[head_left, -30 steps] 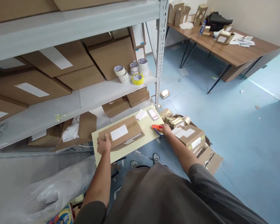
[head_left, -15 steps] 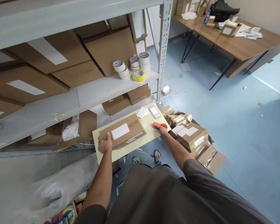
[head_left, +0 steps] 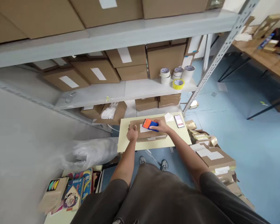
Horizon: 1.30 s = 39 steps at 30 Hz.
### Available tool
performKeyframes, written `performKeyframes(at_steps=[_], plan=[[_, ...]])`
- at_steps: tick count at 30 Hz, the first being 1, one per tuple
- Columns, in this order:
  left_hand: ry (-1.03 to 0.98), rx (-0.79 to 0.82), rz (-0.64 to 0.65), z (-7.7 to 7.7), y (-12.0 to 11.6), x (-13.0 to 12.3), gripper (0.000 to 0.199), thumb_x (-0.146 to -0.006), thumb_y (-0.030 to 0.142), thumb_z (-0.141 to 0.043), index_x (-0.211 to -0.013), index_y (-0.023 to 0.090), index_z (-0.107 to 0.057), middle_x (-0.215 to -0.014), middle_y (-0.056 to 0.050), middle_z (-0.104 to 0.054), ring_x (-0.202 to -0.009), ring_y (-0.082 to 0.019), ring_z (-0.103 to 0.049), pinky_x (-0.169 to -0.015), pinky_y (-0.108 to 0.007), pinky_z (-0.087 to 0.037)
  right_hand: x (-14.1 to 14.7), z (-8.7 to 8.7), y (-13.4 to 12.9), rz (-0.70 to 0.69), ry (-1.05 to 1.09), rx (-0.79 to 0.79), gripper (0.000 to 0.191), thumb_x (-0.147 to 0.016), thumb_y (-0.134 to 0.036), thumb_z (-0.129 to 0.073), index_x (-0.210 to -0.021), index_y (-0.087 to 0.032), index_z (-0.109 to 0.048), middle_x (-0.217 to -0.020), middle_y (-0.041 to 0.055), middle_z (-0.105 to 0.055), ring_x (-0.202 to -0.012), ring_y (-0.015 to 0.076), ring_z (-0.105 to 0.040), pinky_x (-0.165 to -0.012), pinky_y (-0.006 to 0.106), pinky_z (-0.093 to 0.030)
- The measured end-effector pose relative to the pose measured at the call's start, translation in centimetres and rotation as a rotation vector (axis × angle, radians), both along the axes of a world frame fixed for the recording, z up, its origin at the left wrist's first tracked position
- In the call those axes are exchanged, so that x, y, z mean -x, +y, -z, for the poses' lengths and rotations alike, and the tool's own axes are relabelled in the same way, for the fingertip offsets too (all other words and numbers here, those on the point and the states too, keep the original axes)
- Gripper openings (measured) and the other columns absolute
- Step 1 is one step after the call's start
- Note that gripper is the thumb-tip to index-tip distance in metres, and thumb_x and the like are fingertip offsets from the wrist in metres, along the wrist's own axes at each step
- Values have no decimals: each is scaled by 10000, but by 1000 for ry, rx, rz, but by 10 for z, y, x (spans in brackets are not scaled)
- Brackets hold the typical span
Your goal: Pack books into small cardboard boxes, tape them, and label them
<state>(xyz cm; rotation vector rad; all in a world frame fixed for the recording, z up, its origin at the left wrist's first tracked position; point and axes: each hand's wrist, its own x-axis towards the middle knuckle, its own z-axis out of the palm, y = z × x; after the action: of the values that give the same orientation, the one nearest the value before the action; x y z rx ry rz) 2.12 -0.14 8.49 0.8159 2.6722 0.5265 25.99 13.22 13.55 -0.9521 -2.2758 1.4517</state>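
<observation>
My left hand (head_left: 132, 133) is gripping the box's (head_left: 151, 138) left end; my right (head_left: 161, 126) is clasping the tool (head_left: 150, 124) above its top.

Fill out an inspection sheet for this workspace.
Surface: pale yellow board beside the shelving.
Things in use: taped-shut look unconfirmed; cardboard box with white label, orange-and-blue tool above it.
Clutter: phone and white paper right of the box; piled boxes beyond the board.
Hands: left hand at the box's left end; right hand holds the tool.
Cables: thin white cord left of the board.
Surroundings: tape rolls shelved; books lower left.
</observation>
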Motion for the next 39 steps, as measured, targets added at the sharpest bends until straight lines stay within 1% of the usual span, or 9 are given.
performKeyframes(at_steps=[3,7,10,14,17,20,26,32,39], plan=[[-60,-58,-3,0,-7,-4,699,-1085,531,-310,-1676,159,-340,-1592,-241,-522,-1266,-391,-675,-1048,-485,-507,30,-8,9,-129,-90,9,557,-748,-751,-771,-789,-212,-637,-689,-14,-606,-666,173,-564,-600,260,-387],[-78,-230,-2,-7,-14,-6,722,-1067,470,-415,-1722,233,-226,-1724,-172,-358,-1460,-364,-524,-1148,-484,-453,31,-5,16,-140,-92,39,574,-721,-771,-752,-758,-216,-610,-671,-26,-559,-656,167,-536,-580,260,-374],[-69,-405,-13,-12,-17,-5,644,-1053,432,-465,-1647,188,-422,-1722,-164,-368,-1588,-342,-337,-1246,-493,-357,26,-4,18,-145,-80,27,566,-712,-760,-756,-745,-217,-599,-667,-30,-549,-653,165,-530,-573,258,-373],[-403,-577,100,-16,-16,-8,540,-1049,574,-462,-1248,182,-776,-1314,-155,-745,-1295,-307,-654,-1095,-406,-514,25,-5,19,-158,-70,32,551,-717,-748,-755,-759,-217,-614,-677,-31,-565,-661,170,-542,-579,261,-397],[-718,-618,168,-19,-9,-10,649,-964,728,-539,-1164,168,-799,-1105,-135,-802,-1052,-268,-745,-888,-352,-588,23,-7,19,-172,-83,52,548,-705,-743,-769,-773,-218,-628,-687,-22,-586,-668,178,-553,-587,270,-418],[-873,-675,199,-28,-1,-12,675,-887,752,-635,-1115,140,-807,-1036,-133,-804,-964,-235,-743,-812,-317,-576,18,-10,18,-187,-78,84,567,-700,-762,-760,-813,-216,-658,-721,-3,-619,-703,195,-580,-610,282,-451],[-904,-711,292,-49,11,-20,556,-739,636,-848,-972,132,-822,-903,-93,-793,-861,-215,-716,-796,-318,-560,4,-11,17,-217,-8,179,611,-707,-769,-765,-919,-200,-693,-829,30,-670,-783,219,-620,-692,316,-505],[-955,-727,280,-56,16,-31,523,-812,645,-793,-950,141,-778,-904,-95,-770,-867,-213,-716,-777,-321,-579,-3,-5,16,-188,35,203,626,-695,-784,-781,-926,-211,-683,-848,38,-675,-805,234,-627,-740,352,-533],[-931,-663,346,-59,14,-34,619,-700,745,-821,-788,134,-774,-756,-38,-707,-766,-176,-648,-742,-283,-539,-7,4,15,-188,97,232,598,-718,-742,-811,-959,-207,-697,-836,30,-671,-795,229,-629,-697,329,-511]])
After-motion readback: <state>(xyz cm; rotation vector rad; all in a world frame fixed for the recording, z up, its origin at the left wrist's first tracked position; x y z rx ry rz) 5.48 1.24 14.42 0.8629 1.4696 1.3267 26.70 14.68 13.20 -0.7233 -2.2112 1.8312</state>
